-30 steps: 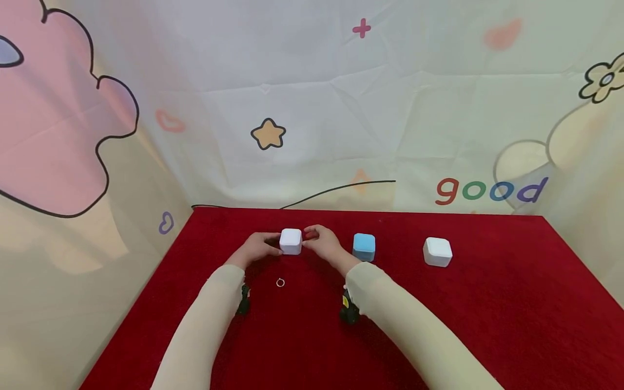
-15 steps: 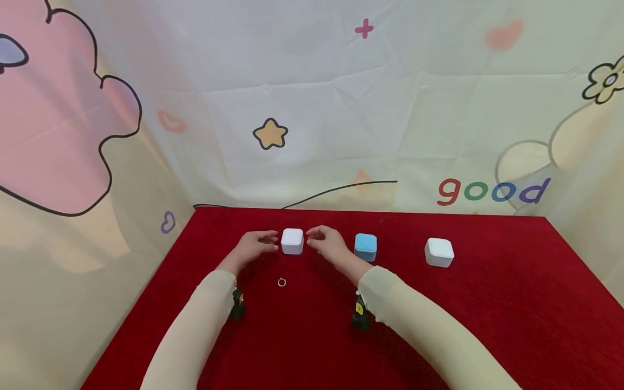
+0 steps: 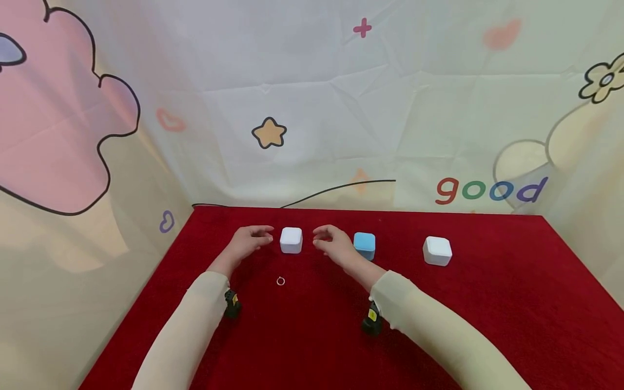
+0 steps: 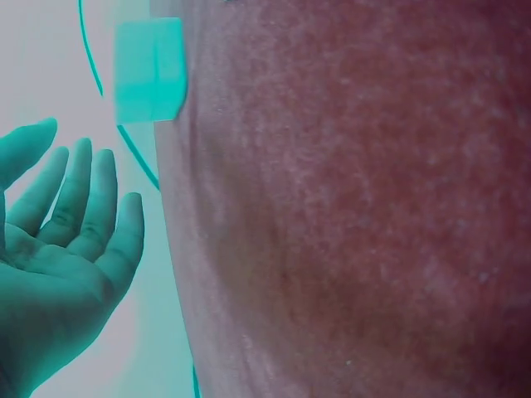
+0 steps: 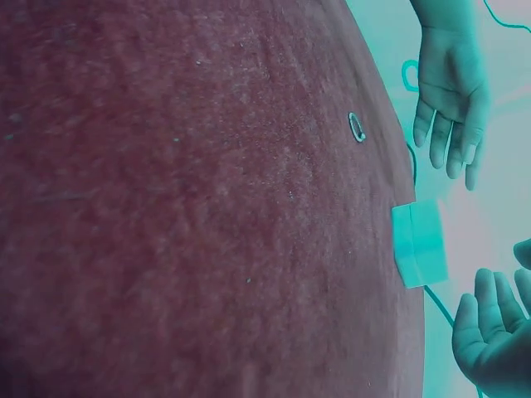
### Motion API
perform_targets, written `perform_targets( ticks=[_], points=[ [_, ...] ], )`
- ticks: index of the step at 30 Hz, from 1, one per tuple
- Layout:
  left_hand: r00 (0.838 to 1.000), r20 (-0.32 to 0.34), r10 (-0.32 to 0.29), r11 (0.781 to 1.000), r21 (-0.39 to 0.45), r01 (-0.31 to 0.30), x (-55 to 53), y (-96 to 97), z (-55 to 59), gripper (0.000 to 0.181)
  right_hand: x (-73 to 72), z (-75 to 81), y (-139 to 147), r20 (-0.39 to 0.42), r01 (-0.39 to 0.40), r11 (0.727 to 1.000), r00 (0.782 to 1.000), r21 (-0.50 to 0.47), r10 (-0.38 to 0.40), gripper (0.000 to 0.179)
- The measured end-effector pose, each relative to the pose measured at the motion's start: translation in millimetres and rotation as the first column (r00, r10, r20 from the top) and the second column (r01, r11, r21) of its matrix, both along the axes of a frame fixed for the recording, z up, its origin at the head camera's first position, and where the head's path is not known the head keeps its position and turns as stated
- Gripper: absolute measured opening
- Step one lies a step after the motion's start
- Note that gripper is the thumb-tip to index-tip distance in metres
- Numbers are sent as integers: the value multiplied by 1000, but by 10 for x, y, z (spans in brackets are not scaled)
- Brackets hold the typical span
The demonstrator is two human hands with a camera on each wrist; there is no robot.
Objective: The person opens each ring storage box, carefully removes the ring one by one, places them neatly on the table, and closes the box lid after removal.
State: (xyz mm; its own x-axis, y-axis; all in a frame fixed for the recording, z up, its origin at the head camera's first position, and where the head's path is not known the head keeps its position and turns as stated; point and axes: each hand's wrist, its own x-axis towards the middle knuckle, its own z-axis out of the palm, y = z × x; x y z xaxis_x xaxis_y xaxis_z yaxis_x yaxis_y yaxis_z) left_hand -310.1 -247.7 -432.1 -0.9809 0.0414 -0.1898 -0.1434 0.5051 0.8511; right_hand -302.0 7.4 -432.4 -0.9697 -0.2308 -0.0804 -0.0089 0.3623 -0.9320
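A small white box [image 3: 291,240] with rounded corners stands on the red cloth, between the two hands and apart from both. It looks closed, with a seam across its side in the right wrist view [image 5: 421,245]. To its left is the left hand [image 3: 246,242], fingers relaxed and holding nothing; the left wrist view shows its spread palm. On the box's other side, the right hand [image 3: 337,246] is loosely bent with nothing in it, and its forearm passes beside a light blue box [image 3: 364,246]. A thin ring [image 3: 280,281] lies on the cloth nearer the person.
Farther right on the red cloth [image 3: 497,303] stands another white box [image 3: 437,251]. A printed curtain [image 3: 331,135] hangs behind the table's back edge and along both sides. Dark wrist cameras sit under both sleeves.
Both hands have drawn away from the white box, the left one leftward and the right one rightward. The boxes and the ring stay in place.
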Motion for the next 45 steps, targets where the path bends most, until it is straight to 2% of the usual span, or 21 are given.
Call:
perform_targets(
  ticks=[12,20,35,45],
  points=[
    [1000,-22,0,1000,-16,0,88,-53,100,42,76,73,301,-50,-25,998,999,-55,23,37],
    [997,-71,-5,1000,-17,4,185,-54,183,43,170,56,486,-73,-53,996,996,-67,49,35],
    [993,-109,-53,999,-18,51,328,39,347,43,279,107,687,-123,-63,996,991,-67,55,34],
    [993,-101,-55,998,-22,53,366,81,355,42,337,128,751,-124,-60,995,991,-86,49,34]
  ],
)
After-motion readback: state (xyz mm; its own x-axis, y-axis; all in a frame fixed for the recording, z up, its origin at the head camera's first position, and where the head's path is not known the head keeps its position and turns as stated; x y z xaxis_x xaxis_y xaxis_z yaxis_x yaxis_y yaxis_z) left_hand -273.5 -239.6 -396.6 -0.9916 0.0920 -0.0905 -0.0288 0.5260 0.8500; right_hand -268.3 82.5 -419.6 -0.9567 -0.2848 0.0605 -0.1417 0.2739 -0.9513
